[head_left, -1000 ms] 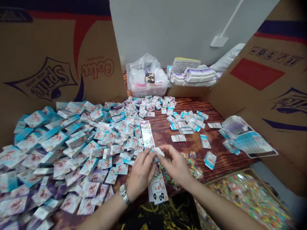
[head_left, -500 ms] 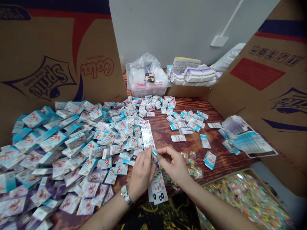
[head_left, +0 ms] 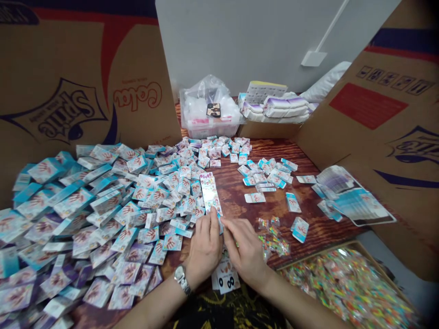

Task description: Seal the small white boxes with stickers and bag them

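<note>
My left hand (head_left: 205, 244) and my right hand (head_left: 247, 252) meet at the table's near edge, fingers closed around a small cardboard box (head_left: 220, 221). Only a bit of its blue and white side shows between the fingertips. Just beyond my hands a printed sticker strip (head_left: 210, 189) with rows of coloured ovals lies flat. Under and below them are more printed strips (head_left: 226, 278), partly covered. To the left spreads a large heap of small boxes (head_left: 137, 205) in white, blue and purple, printed with a hand. Small bags of colourful pieces (head_left: 274, 240) lie right of my right hand.
Several flat-looking small boxes (head_left: 269, 173) lie right of centre, near a fanned stack of cartons (head_left: 350, 196). An open box of colourful bagged pieces (head_left: 356, 283) stands at lower right. Big cardboard boxes (head_left: 137, 50) flank the table; a plastic tub (head_left: 209, 130) stands behind.
My right hand has turned over and drawn in closer to my left hand, its fingers now covering more of the small box. The blue end is less exposed.
</note>
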A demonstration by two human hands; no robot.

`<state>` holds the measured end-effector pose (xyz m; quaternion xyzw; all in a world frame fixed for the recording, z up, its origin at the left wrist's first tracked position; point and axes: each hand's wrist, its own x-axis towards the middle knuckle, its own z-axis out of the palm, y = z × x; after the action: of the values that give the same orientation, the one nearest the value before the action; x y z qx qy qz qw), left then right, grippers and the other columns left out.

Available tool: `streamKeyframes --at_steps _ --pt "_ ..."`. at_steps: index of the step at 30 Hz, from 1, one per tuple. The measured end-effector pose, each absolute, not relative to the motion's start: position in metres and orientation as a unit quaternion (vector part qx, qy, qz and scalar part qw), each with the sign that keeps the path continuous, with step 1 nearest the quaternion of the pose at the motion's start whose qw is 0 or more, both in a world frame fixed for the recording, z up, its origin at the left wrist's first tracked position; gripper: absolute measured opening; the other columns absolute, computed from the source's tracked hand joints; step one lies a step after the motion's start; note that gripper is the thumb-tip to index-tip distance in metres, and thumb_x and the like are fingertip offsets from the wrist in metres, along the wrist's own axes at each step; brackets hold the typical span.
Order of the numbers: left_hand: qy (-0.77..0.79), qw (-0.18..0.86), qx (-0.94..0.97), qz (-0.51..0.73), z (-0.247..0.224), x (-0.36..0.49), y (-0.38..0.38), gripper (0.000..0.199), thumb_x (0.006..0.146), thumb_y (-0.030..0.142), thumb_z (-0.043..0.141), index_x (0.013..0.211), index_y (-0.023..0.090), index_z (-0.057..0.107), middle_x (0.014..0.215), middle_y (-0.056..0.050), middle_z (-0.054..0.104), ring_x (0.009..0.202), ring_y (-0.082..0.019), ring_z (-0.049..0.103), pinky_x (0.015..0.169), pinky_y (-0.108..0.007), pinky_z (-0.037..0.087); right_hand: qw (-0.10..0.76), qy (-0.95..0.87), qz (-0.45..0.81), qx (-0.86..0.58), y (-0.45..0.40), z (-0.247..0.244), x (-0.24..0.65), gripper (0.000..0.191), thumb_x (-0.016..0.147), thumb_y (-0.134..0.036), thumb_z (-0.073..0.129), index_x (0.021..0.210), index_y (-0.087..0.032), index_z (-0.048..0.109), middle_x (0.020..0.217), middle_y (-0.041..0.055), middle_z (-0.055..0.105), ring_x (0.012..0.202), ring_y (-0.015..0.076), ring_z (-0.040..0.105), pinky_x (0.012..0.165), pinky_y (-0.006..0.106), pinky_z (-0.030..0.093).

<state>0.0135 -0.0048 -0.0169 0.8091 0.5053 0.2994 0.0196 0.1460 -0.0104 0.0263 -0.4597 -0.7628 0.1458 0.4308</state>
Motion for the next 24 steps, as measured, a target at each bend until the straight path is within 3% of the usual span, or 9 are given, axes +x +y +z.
streamKeyframes --at_steps 4,13,24 --pt "0.490 0.038 0.809 0.324 -0.0131 0.0116 -0.0039 0.068 0.089 0.010 0.038 0.145 0.005 0.001 0.111 -0.021 0.048 0.102 -0.028 0.045 0.085 -0.046 0.047 0.449 -0.763 0.133 -0.446 -0.0136 0.0188 0.1439 0.039 0.088 -0.008 0.047 0.125 -0.020 0.050 0.110 0.0091 0.064 0.102 0.0205 0.059 0.087 0.037 0.049" --pt "0.479 0.031 0.821 0.310 -0.0139 0.0071 -0.0016 0.071 0.088 0.011 0.042 0.146 0.007 0.002 0.118 -0.021 0.046 0.110 -0.031 0.042 0.091 -0.050 0.044 0.473 -0.604 0.345 -0.541 -0.0078 0.0194 0.1451 0.023 0.090 -0.024 0.052 0.111 -0.021 0.059 0.106 0.0073 0.067 0.096 0.0195 0.064 0.084 0.034 0.054" --pt "0.470 0.010 0.835 0.288 -0.0144 0.0063 -0.0009 0.073 0.086 0.008 0.045 0.146 0.005 0.003 0.118 -0.022 0.046 0.110 -0.032 0.041 0.091 -0.050 0.043 0.459 -0.632 0.285 -0.557 -0.0128 0.0219 0.1446 0.024 0.091 -0.019 0.051 0.114 -0.022 0.055 0.108 0.0059 0.066 0.098 0.0181 0.063 0.085 0.032 0.053"
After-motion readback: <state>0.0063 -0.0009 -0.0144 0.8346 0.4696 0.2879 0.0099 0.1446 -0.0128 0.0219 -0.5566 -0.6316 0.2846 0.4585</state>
